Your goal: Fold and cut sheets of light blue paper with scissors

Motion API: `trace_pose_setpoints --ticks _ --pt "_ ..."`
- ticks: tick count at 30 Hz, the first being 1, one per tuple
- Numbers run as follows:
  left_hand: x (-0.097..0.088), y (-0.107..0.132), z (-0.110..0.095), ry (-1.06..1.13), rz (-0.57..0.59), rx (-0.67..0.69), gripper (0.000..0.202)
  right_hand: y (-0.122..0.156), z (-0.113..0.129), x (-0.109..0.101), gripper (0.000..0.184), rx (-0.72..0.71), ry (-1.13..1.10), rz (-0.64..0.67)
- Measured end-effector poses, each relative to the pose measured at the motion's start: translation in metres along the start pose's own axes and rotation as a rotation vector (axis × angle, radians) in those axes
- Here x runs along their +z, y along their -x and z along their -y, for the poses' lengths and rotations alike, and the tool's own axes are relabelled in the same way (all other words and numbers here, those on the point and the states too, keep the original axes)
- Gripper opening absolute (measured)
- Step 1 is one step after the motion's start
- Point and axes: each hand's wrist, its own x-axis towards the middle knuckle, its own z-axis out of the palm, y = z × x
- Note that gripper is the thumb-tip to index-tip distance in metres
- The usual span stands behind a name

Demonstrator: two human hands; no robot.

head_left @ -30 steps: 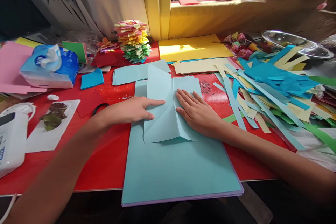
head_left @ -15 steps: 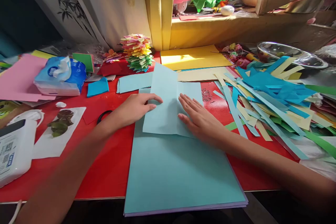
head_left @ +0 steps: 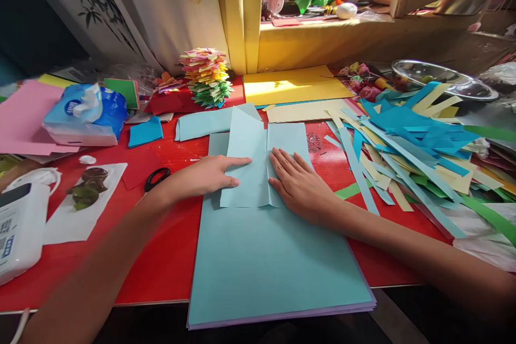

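A light blue sheet of paper [head_left: 245, 188] with an upright crease down its middle lies on a stack of larger light blue sheets [head_left: 278, 269]; the lower edges look purple. On the sheet's left half rests my left hand [head_left: 207, 174], index finger stretched out, thumb apart, its other fingers curled under and partly hidden. My right hand [head_left: 300, 183] lies flat on the right half beside the crease, fingers extended. Neither hand grips anything. Black-handled scissors [head_left: 156, 178] lie left of my left wrist, partly covered by it.
Cut paper strips [head_left: 403, 156] pile up at the right, before a metal bowl [head_left: 443, 83]. Behind stand a layered paper tower [head_left: 206, 78] and yellow sheets [head_left: 296, 86]. A tissue pack [head_left: 86, 115], a blue folded paper [head_left: 145, 131] and a white device [head_left: 20, 231] sit at the left.
My left index finger has straightened across the sheet, and the sheet lies flatter and more open at its crease. My right hand has shifted slightly left toward the crease. The view has moved a little.
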Motion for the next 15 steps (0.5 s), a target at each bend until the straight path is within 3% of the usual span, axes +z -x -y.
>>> trace_pose_setpoints --ticks 15 --pt "0.0006 0.0037 -0.0013 -0.019 0.020 -0.017 0.059 0.0000 0.0000 -0.0005 0.062 0.001 0.013 0.005"
